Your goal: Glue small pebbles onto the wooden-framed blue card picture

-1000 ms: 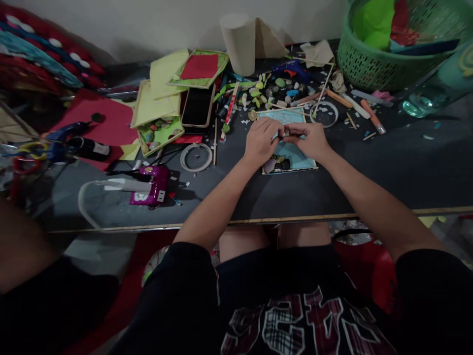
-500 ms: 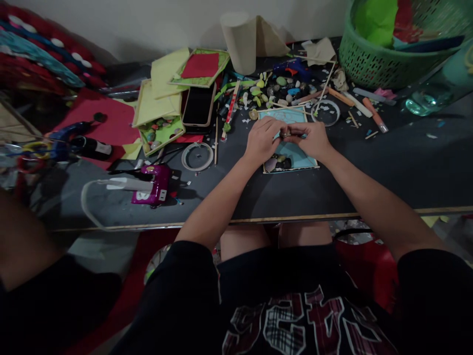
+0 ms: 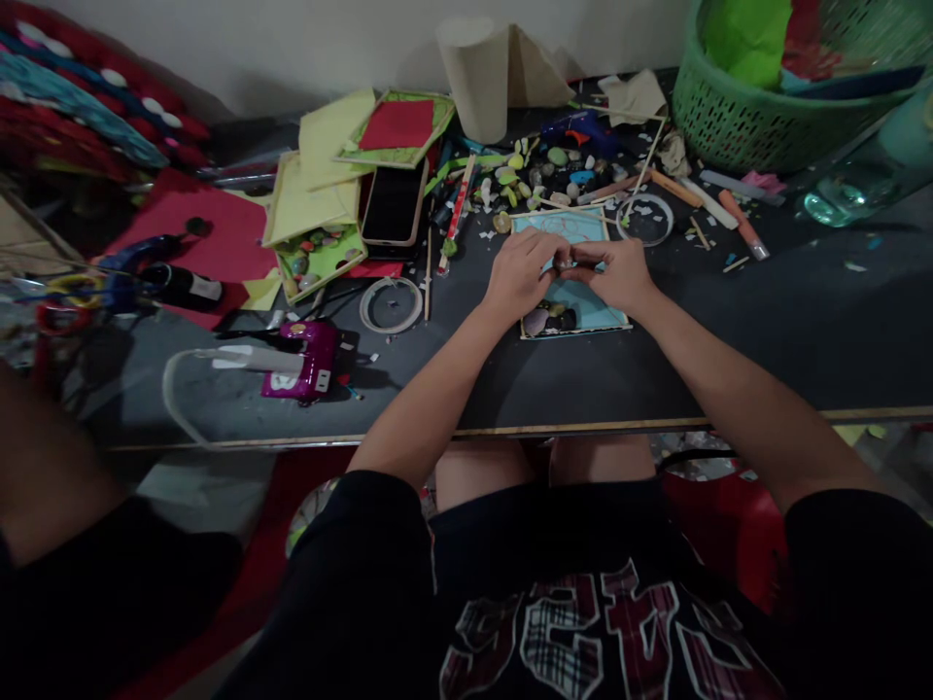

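A light-blue card (image 3: 594, 303) edged with thin sticks lies on the dark table, with pencil-like outlines on its upper part. Dark and grey stones (image 3: 537, 321) sit in its lower left corner. Above the card's middle, my left hand (image 3: 519, 272) and my right hand (image 3: 618, 276) meet fingertip to fingertip. Both hands are closed in a pinch around something small, mostly hidden by the fingers and too small to make out. A pile of coloured pebbles (image 3: 558, 156) lies just beyond the card.
Rolls of clear tape (image 3: 391, 305) lie left and right of the card. A purple power adapter (image 3: 310, 362), a phone (image 3: 392, 206) and yellow-framed cards (image 3: 313, 262) are at left. At right stand a green basket (image 3: 750, 122) and a bottle (image 3: 860, 185). Another person's arm (image 3: 51, 467) shows at far left.
The view has shifted very slightly. My hands stay almost in the same place, with only slight finger movement.
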`<action>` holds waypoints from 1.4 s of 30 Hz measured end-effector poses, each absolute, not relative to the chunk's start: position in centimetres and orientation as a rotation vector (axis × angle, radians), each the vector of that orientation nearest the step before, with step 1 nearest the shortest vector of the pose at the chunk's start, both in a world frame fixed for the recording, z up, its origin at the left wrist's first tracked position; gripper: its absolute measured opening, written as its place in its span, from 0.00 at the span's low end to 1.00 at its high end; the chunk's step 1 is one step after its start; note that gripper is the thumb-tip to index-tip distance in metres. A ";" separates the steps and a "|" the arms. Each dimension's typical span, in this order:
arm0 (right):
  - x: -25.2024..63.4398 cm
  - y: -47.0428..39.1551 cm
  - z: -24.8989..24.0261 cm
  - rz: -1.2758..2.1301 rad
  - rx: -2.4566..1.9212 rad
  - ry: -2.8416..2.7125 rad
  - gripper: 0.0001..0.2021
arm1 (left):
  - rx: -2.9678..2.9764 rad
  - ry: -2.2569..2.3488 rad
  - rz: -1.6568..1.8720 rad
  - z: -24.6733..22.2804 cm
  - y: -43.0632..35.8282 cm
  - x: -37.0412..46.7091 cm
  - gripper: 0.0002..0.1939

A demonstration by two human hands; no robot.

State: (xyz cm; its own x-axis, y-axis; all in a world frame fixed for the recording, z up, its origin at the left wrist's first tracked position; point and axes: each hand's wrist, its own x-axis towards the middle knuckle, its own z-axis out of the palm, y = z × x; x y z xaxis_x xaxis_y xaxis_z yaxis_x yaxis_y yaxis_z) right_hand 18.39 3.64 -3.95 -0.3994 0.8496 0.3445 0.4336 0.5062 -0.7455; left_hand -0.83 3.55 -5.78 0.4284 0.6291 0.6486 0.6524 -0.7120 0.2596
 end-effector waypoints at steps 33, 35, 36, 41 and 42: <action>18.6 3.6 -4.3 0.459 -1.103 -2.023 0.15 | -2.574 -1.149 -1.174 -6.3 3.6 -1.0 0.13; 18.5 3.6 -4.2 0.406 -1.103 -1.997 0.16 | -2.553 -1.208 -1.256 -6.3 3.4 -0.9 0.15; 18.5 3.6 -4.2 0.373 -1.104 -1.985 0.16 | -2.550 -1.236 -1.297 -6.3 3.4 -0.8 0.16; 18.7 3.2 -3.7 0.286 -1.100 -1.952 0.18 | -2.539 -1.404 -1.524 -6.3 3.2 -0.6 0.22; 18.7 3.1 -3.6 0.275 -1.104 -1.951 0.18 | -2.538 -1.442 -1.558 -6.3 3.2 -0.5 0.24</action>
